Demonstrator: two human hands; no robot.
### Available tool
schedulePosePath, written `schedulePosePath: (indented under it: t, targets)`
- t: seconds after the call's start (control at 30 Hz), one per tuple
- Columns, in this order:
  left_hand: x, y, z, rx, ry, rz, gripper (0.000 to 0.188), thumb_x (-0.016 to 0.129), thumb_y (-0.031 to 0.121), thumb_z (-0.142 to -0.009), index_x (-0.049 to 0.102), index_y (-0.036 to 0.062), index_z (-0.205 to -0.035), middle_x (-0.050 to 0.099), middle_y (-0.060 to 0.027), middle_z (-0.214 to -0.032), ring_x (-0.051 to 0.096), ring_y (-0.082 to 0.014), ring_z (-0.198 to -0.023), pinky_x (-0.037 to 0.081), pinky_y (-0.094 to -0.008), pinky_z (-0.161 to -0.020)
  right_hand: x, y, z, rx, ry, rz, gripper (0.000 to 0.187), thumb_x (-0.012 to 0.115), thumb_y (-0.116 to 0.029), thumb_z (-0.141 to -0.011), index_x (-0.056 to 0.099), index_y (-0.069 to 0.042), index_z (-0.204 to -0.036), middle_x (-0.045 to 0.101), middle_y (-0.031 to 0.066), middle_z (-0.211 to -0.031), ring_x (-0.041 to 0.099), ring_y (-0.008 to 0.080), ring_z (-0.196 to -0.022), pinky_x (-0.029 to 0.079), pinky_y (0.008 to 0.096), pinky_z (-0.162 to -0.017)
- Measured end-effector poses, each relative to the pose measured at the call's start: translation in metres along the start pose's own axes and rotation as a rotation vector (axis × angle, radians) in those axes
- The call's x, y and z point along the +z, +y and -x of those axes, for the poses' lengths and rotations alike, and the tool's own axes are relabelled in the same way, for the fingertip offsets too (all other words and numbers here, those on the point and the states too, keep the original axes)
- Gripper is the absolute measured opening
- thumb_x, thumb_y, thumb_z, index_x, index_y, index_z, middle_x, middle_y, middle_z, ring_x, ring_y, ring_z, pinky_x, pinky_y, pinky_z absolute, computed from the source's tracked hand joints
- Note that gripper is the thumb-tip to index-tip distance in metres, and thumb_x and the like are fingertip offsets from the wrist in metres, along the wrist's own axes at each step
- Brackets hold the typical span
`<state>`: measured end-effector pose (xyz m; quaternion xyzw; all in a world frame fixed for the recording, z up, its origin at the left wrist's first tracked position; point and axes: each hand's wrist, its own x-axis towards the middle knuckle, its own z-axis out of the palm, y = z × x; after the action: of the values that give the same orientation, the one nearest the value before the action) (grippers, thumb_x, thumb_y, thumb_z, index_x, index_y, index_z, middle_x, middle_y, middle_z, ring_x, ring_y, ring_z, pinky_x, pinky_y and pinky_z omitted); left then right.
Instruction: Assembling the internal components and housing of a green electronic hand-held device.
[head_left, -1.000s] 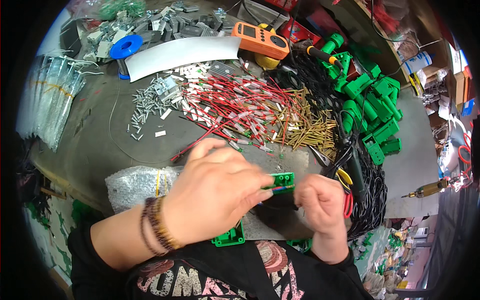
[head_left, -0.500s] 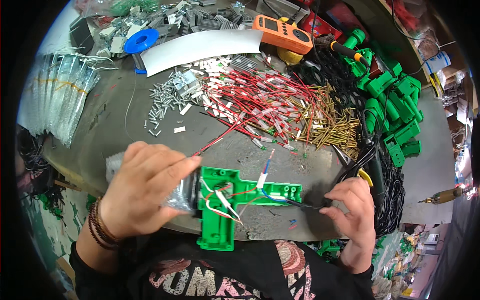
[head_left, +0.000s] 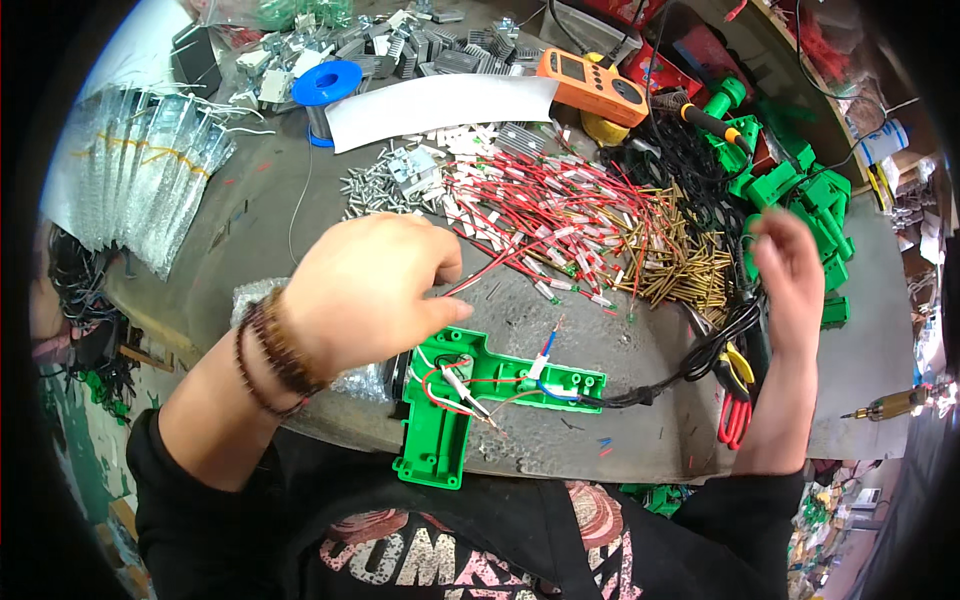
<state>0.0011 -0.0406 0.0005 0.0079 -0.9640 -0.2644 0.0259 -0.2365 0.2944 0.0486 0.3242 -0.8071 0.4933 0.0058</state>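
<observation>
A green plastic housing half [head_left: 435, 440], shaped like a pistol grip, lies open-side up near the table's front edge. Inside it run red, white and blue wires [head_left: 541, 368], and a black cable [head_left: 690, 372] leaves its right end. My left hand [head_left: 375, 285] hovers above the housing's upper left, thumb and forefinger apart, close to the loose end of a red and white lead [head_left: 490, 267]. Out to the right, my right hand [head_left: 792, 270] is raised beside a heap of green housing parts [head_left: 800, 195]. Its fingertips are slightly blurred, and nothing shows in it.
Red-wired indicator lights [head_left: 560, 215], brass screws [head_left: 690, 265] and silver screws [head_left: 375, 185] lie in piles beyond the housing. An orange multimeter [head_left: 592, 85] and a blue solder spool [head_left: 327, 84] stand farther back. Red-handled pliers [head_left: 736, 410] lie by my right forearm. A soldering iron [head_left: 885, 405] is at far right.
My right hand has let go of the black cable and moved up and right. My left hand has left the housing's left end and moved up and right toward the red leads.
</observation>
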Motion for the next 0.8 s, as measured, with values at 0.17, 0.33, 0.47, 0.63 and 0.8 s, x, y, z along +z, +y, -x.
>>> schedulePosePath:
  t: [0.17,0.33,0.47,0.63,0.8]
  targets:
    - [0.004,-0.001,-0.016,-0.084,-0.132,-0.129,0.019,0.073,0.024,-0.08,0.068,0.0069,-0.086,0.068,-0.0116,-0.083,0.067,-0.0335,-0.084,0.052,-0.0461,-0.073,0.031,0.021,-0.08,0.078,-0.024,-0.029,0.069,0.067,0.004,-0.09,0.04,-0.011,-0.151,0.059,0.0081,-0.114,0.059,0.0094,-0.096,0.049,0.0249,-0.082]
    - [0.008,-0.004,-0.008,0.001,0.025,-0.102,0.012,0.068,0.015,-0.085,0.064,0.0044,-0.086,0.065,-0.0129,-0.081,0.065,-0.034,-0.079,0.052,-0.0431,-0.07,0.056,0.036,-0.112,-0.132,0.086,0.266,0.05,0.071,0.008,-0.088,0.062,-0.012,-0.133,0.061,0.0011,-0.102,0.057,0.0091,-0.085,0.049,0.0242,-0.077]
    - [0.0,0.01,0.016,0.139,0.306,0.303,0.006,0.06,-0.001,-0.091,0.054,-0.0006,-0.092,0.052,-0.0122,-0.079,0.054,-0.0275,-0.066,0.046,-0.0361,-0.064,0.039,0.031,-0.11,-0.357,0.207,-0.167,0.022,0.062,-0.011,-0.1,0.063,-0.009,-0.122,0.067,0.0078,-0.116,0.067,0.0152,-0.092,0.052,0.0279,-0.079]
    - [0.009,-0.002,0.011,0.097,0.316,0.218,0.007,0.06,0.001,-0.091,0.054,0.0013,-0.094,0.055,-0.0148,-0.081,0.057,-0.0337,-0.074,0.046,-0.0425,-0.066,0.022,-0.042,-0.022,-0.39,0.215,-0.579,0.029,0.056,-0.022,-0.105,0.054,-0.006,-0.129,0.061,0.0261,-0.13,0.068,0.0243,-0.094,0.053,0.0331,-0.084]
    - [0.013,-0.01,0.001,0.122,0.333,0.152,0.01,0.066,0.003,-0.087,0.057,0.0008,-0.091,0.055,-0.0141,-0.078,0.056,-0.031,-0.07,0.046,-0.0394,-0.065,0.034,-0.034,0.029,-0.207,0.189,-0.865,0.025,0.055,-0.023,-0.105,0.056,-0.008,-0.125,0.062,0.0174,-0.124,0.062,0.0184,-0.085,0.051,0.029,-0.079]
